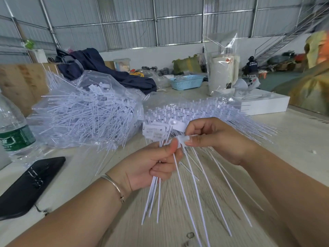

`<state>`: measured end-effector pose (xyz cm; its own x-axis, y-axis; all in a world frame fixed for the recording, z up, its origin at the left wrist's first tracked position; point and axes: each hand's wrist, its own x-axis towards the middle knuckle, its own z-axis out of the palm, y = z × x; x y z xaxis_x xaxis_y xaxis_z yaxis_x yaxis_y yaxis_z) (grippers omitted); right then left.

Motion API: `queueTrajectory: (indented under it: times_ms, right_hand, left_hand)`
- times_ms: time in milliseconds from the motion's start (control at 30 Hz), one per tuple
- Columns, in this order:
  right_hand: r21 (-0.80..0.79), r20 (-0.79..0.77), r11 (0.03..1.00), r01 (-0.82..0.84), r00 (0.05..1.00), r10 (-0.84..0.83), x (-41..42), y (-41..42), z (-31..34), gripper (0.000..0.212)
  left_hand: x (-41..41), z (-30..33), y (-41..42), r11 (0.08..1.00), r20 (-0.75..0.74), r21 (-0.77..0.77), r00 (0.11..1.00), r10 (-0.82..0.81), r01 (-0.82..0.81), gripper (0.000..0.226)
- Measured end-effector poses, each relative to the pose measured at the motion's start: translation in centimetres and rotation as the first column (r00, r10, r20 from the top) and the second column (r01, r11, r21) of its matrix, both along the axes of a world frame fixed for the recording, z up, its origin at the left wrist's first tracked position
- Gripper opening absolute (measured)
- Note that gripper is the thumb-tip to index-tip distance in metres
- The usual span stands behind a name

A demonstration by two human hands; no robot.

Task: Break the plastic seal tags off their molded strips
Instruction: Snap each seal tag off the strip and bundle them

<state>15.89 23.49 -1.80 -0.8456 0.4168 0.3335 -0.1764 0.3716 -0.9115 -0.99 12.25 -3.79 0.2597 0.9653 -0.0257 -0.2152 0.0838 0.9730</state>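
Above the pale wood-grain table (293,139), left hand (151,163) grips a bundle of thin white plastic seal tags (154,189), tails fanning downward, thumb pressing a tag head, while right hand (213,139) pinches the white molded strip (184,139) between thumb and curled fingers, just beside the left thumb.

The seal tags (178,175) are showing plain white, their thin tails pale against the light wood-grain tabletop (293,139). The heap in the clear bag (85,111) is looking bluish-white. A black phone (30,186) is lying dark beside a clear bottle (12,129) wearing a green label. A light blue basket (187,82) with a perforated pattern is sitting by navy cloth (99,68). A silver bangle (114,186) is glinting.
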Motion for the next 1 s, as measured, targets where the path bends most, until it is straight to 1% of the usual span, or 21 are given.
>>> queueTrajectory:
  times_ms: [67,133,167,267,300,400,467,567,633,733,800,867,933,1000]
  right_hand:
    - [-0.006,-0.009,1.0,-0.022,1.0,0.022,-0.2,-0.2,0.0,0.009]
    - [-0.002,-0.006,1.0,-0.03,1.0,0.03,-0.4,-0.6,0.0,0.012]
    - [0.005,-0.003,1.0,-0.026,1.0,0.026,-0.5,-0.8,0.0,0.015]
    - [0.022,-0.007,1.0,0.014,1.0,-0.014,-0.7,-1.3,0.0,0.027]
    - [0.024,-0.018,0.999,0.034,0.999,-0.033,-0.8,-1.4,0.1,0.032]
    - [0.057,-0.073,0.983,0.175,0.983,-0.171,-0.9,-1.5,0.1,0.043]
    - [0.083,-0.098,0.954,0.289,0.955,-0.281,-0.7,-1.1,0.2,0.047]
    - [0.098,-0.097,0.921,0.376,0.925,-0.367,-0.3,-0.5,0.1,0.045]
    - [0.096,-0.089,0.915,0.391,0.919,-0.384,-0.3,-0.2,0.0,0.045]
    - [0.107,-0.088,0.909,0.403,0.914,-0.395,-0.3,0.1,-0.1,0.033]
    - [0.117,-0.102,0.905,0.408,0.912,-0.398,-0.2,0.1,0.0,0.028]
    - [0.108,-0.12,0.913,0.394,0.917,-0.381,-0.1,0.1,0.1,0.028]
    - [0.088,-0.131,0.925,0.371,0.924,-0.358,0.1,0.2,0.2,0.028]
    - [0.085,-0.129,0.932,0.352,0.932,-0.34,0.2,0.4,0.2,0.026]
  left_hand:
    - [0.2,-0.1,0.1,1.0,-0.031,0.006,0.999,-0.028,0.028,0.041]
    - [0.1,-0.4,0.2,1.0,-0.008,-0.014,1.0,-0.025,0.025,0.053]
    - [0.1,-0.5,0.3,1.0,0.004,-0.021,1.0,-0.023,0.023,0.055]
    - [0.0,-0.6,0.5,0.999,0.021,0.004,0.999,-0.034,0.034,0.041]
    - [0.0,-0.5,0.5,1.0,0.039,0.004,0.999,-0.031,0.031,0.04]
    - [-0.2,-0.3,0.5,0.999,0.134,-0.031,0.99,0.034,-0.031,0.046]
    - [-0.2,0.0,0.7,0.993,0.177,-0.047,0.977,0.115,-0.108,0.043]
    - [-0.2,0.0,0.9,0.968,0.156,-0.042,0.955,0.252,-0.249,0.029]
    - [-0.1,0.0,1.0,0.95,0.132,-0.022,0.941,0.313,-0.313,0.025]
    - [0.3,-0.1,1.1,0.929,0.089,0.004,0.925,0.369,-0.371,0.013]
    - [0.4,-0.1,1.0,0.921,0.019,0.033,0.922,0.387,-0.387,0.014]
    - [0.4,-0.1,1.0,0.923,-0.042,0.055,0.922,0.384,-0.382,0.016]
    - [0.4,-0.1,1.0,0.929,-0.052,0.047,0.927,0.37,-0.368,0.016]
    - [0.4,-0.1,1.1,0.937,-0.025,0.017,0.936,0.35,-0.35,0.016]
